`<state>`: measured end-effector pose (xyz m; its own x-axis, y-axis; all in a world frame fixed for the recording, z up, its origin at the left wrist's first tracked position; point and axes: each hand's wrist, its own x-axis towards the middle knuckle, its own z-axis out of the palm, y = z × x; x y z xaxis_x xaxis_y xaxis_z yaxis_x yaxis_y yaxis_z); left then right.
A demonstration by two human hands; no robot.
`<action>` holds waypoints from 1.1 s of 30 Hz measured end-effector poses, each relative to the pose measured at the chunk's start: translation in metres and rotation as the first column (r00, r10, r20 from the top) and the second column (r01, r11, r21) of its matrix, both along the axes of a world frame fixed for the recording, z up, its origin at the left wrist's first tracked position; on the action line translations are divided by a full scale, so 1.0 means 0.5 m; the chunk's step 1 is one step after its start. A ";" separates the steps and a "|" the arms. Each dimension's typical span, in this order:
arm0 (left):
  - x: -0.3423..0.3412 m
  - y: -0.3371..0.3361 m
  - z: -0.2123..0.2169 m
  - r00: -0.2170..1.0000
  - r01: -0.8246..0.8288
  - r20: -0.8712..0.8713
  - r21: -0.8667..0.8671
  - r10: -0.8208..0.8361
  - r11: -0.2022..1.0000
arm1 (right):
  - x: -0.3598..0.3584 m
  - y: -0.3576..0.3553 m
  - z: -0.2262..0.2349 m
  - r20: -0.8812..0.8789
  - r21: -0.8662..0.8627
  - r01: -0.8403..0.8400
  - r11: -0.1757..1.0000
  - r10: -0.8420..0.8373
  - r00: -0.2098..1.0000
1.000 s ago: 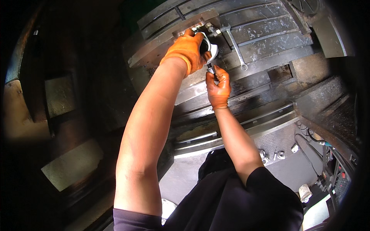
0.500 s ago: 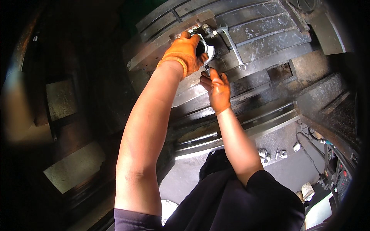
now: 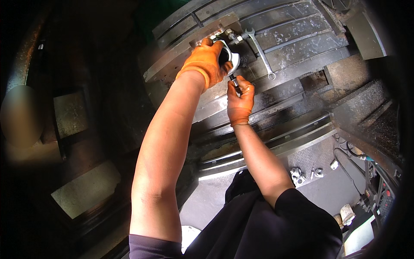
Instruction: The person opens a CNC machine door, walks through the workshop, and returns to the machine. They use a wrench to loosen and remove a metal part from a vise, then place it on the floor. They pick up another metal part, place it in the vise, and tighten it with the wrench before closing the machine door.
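Observation:
My left hand, in an orange glove, is closed around a silver ring-shaped metal part with a wide round opening. It holds the part over a machine table, beside a metal block. Just below the ring, my right hand, gloved the same way, pinches a short rod-like piece with a dark upper end and a shiny shank. The dark end meets the ring's lower edge; whether it enters the ring is hidden. My right fingers cover the rest of this piece.
A combination wrench lies right of the ring on the slotted metal table. Bolts with nuts stick out just above the ring. Small metal parts lie on a grey surface at lower right, near a control panel with buttons.
My right hand has turned about the rod-like piece, its wrist swinging left and its fingers curling closer. The left hand and the ring stay nearly in place.

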<state>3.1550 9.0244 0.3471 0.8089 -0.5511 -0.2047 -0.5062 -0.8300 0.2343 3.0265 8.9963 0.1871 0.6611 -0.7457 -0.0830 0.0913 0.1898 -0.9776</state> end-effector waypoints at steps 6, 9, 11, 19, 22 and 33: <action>-0.002 -0.012 0.021 0.994 -0.016 -0.106 0.070 0.023 0.997 | 0.002 0.001 0.003 0.111 0.294 -0.029 0.955 -0.004 0.994; 0.000 -0.010 0.018 0.995 -0.008 -0.099 0.061 0.014 0.998 | 0.001 -0.015 0.013 0.139 0.505 -0.118 0.855 0.054 0.989; 0.003 -0.004 0.011 0.997 -0.001 -0.071 0.041 0.004 0.999 | -0.009 -0.035 0.025 0.120 0.613 -0.170 0.771 0.122 0.985; 0.003 -0.003 0.009 0.997 0.004 -0.076 0.035 -0.001 0.999 | 0.018 -0.089 0.064 0.116 0.970 -0.190 0.155 0.392 0.913; 0.004 -0.006 0.007 0.997 -0.005 -0.075 0.049 0.009 0.999 | 0.020 -0.094 0.038 0.135 0.929 -0.264 0.258 0.428 0.893; 0.000 -0.006 0.009 0.999 -0.012 -0.037 0.033 0.013 0.999 | 0.025 -0.027 0.025 0.100 0.197 -0.161 0.967 0.143 0.985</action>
<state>3.1548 9.0216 0.3518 0.8073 -0.5332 -0.2528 -0.4869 -0.8439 0.2254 3.0389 8.9829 0.1995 0.7765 -0.6090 -0.1618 0.1266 0.4024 -0.9067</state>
